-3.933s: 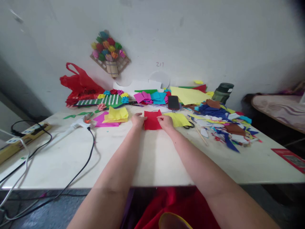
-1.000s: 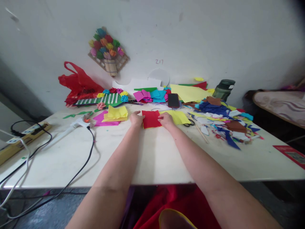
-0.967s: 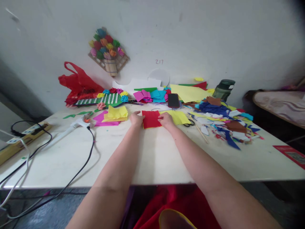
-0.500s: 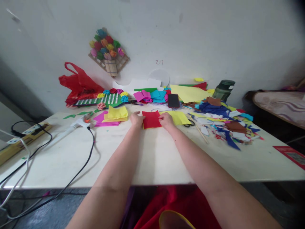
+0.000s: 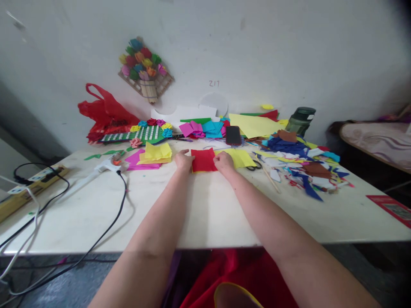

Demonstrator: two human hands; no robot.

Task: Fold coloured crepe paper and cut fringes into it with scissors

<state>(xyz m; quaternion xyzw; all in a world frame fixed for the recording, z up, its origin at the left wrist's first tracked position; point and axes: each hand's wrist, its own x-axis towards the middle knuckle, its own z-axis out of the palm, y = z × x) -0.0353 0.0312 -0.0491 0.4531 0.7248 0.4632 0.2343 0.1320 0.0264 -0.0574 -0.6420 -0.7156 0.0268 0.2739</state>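
A red square of paper (image 5: 204, 161) lies flat mid-table, a thin yellow edge showing along its bottom. My left hand (image 5: 184, 161) is at its left side, the fingers closed on that edge. At the right edge, my right hand (image 5: 224, 162) pinches the paper between thumb and fingers. Yellow paper (image 5: 240, 158) sticks out to the right, partly behind my right hand. Left of my hands, yellow sheets (image 5: 158, 152) rest on pink sheets (image 5: 135, 160).
Scissors (image 5: 254, 166) and a wooden stick (image 5: 271, 179) lie right of my hands, near a heap of scraps (image 5: 289, 145). Behind are a phone (image 5: 233, 135) and a green bottle (image 5: 300, 121). A hot glue gun (image 5: 108, 164) with its cable and a power strip (image 5: 32, 188) are leftward.
Both hands stay at the red paper's sides with almost no movement. The whole view has shifted very slightly.
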